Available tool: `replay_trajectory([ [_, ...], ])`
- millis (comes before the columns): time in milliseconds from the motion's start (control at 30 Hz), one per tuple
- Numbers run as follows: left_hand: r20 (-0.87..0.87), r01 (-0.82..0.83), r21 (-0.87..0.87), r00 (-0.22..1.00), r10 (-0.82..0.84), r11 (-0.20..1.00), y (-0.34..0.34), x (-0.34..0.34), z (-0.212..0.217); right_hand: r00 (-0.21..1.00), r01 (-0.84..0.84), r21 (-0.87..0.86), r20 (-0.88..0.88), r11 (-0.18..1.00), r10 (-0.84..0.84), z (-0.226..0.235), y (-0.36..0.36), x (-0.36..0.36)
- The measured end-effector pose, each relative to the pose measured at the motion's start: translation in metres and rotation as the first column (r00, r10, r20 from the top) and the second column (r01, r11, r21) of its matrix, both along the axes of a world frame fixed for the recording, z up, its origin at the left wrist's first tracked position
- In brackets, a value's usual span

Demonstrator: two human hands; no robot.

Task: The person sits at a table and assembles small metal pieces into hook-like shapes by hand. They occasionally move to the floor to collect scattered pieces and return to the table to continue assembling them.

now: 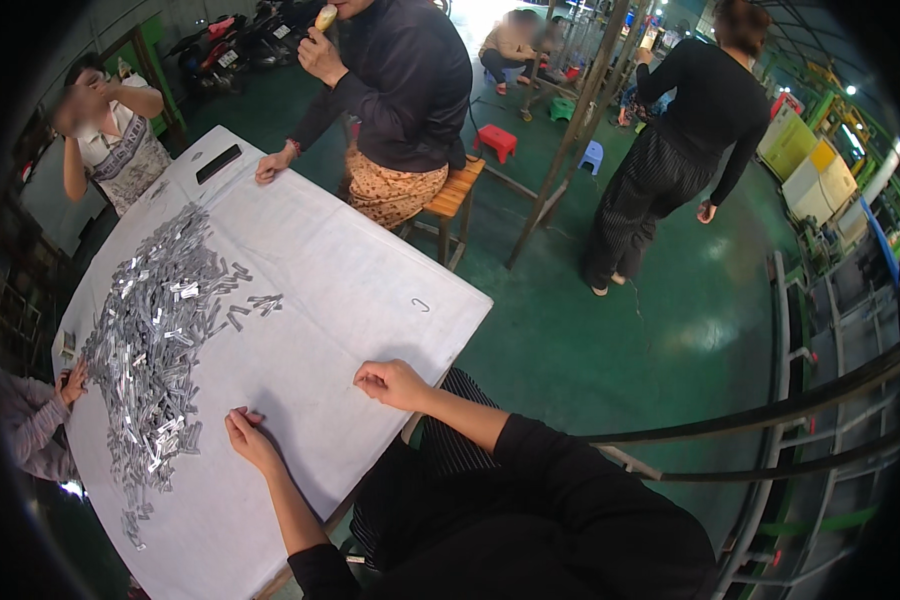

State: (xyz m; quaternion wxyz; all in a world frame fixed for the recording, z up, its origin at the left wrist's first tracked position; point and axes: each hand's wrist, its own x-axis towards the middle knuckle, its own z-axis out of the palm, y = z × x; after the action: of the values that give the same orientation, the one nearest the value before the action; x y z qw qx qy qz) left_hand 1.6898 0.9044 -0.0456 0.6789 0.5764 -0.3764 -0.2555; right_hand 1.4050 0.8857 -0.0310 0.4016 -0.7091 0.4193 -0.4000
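My left hand [248,435] hovers over or rests on the white-covered table [340,240], to the right of the pile. Its fingers are loosely bent, with the thumb apart, and nothing shows in it. Close to the table's near right edge, my right hand [392,385] is curled into a loose fist; no thing sticks out of it. A large heap of small, flat silver-grey pieces [160,340] spreads along the left side of the table. Several of them lie loose at its right fringe. A small hook-shaped piece [421,305] lies alone beyond my right hand.
A dark phone [219,165] lies at the table's far end. On a wooden stool [457,190] a person [400,90] sits eating; another stands at the far left. A co-worker's hand [72,383] touches the left edge. A person in black [685,140] stands right, near metal rails [770,400].
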Motion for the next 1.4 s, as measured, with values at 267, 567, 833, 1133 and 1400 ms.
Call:
replay_trajectory([
  [267,-0.015,-0.019,-0.015,1.000,0.019,1.000,-0.001,0.002,-0.004,0.986,-0.152,0.587,0.143,0.795,0.083,0.019,-0.023,-0.003],
  [567,0.008,-0.043,0.002,0.999,0.043,0.999,0.003,-0.006,0.010,0.996,0.083,-0.008,-0.038,0.997,-0.083,0.004,0.003,0.007],
  [833,-0.010,-0.052,0.014,0.999,0.053,0.999,0.004,-0.005,0.007,0.981,0.127,-0.235,-0.113,0.964,-0.157,0.005,0.010,0.012],
  [1133,-0.011,-0.025,-0.012,1.000,0.025,1.000,0.003,0.002,0.002,0.975,0.121,-0.247,-0.153,0.961,-0.162,0.002,0.009,0.014],
  [1400,0.008,-0.069,0.006,0.998,0.069,0.998,0.003,-0.005,0.009,0.973,0.124,-0.238,-0.160,0.963,-0.165,0.005,0.011,0.012],
])
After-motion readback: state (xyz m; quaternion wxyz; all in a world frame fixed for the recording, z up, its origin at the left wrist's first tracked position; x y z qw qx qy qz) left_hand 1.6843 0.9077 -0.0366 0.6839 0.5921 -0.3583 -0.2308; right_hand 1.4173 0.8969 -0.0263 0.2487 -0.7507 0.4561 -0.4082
